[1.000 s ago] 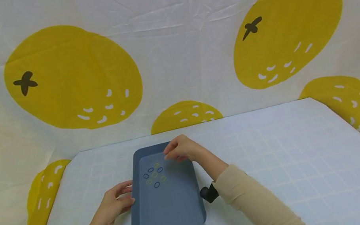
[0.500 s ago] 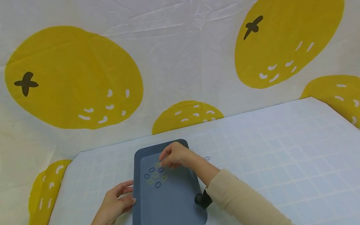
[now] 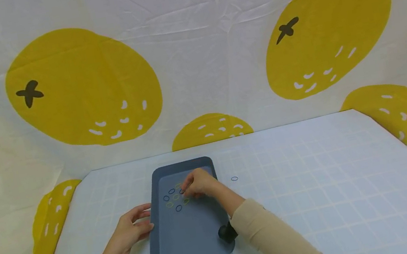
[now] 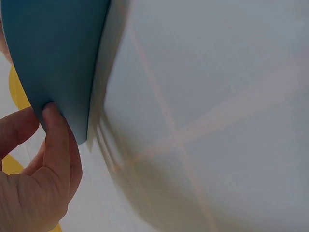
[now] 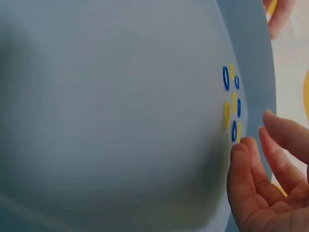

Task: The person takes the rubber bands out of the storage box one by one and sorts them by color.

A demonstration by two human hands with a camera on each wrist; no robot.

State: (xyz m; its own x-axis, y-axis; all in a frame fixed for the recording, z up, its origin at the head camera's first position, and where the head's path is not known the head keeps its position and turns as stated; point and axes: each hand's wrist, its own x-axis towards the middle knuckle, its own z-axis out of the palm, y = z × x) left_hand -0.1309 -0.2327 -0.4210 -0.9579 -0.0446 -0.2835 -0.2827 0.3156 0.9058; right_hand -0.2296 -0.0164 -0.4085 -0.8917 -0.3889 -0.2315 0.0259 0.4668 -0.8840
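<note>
A blue-grey tray (image 3: 191, 242) lies on the table, with several small blue and yellow-green rubber bands (image 3: 172, 198) loose in its far half. My right hand (image 3: 196, 184) hovers low over the bands, fingers bent down. In the right wrist view its fingertips (image 5: 241, 150) sit just beside the nearest blue band (image 5: 234, 131), thumb and finger apart with nothing between them. My left hand (image 3: 133, 228) rests against the tray's left rim. In the left wrist view a fingertip (image 4: 52, 113) presses on the tray's outer wall (image 4: 53, 58).
One blue band (image 3: 234, 178) lies alone on the white checked table (image 3: 322, 197), right of the tray. A cloth backdrop with large yellow fruit prints (image 3: 82, 87) hangs behind and around the table. Black wrist cameras (image 3: 225, 232) sit on both forearms.
My right hand has come from the tray's far rim down and nearer, onto the cluster of bands. The lone band on the table now shows. The left hand has stayed put.
</note>
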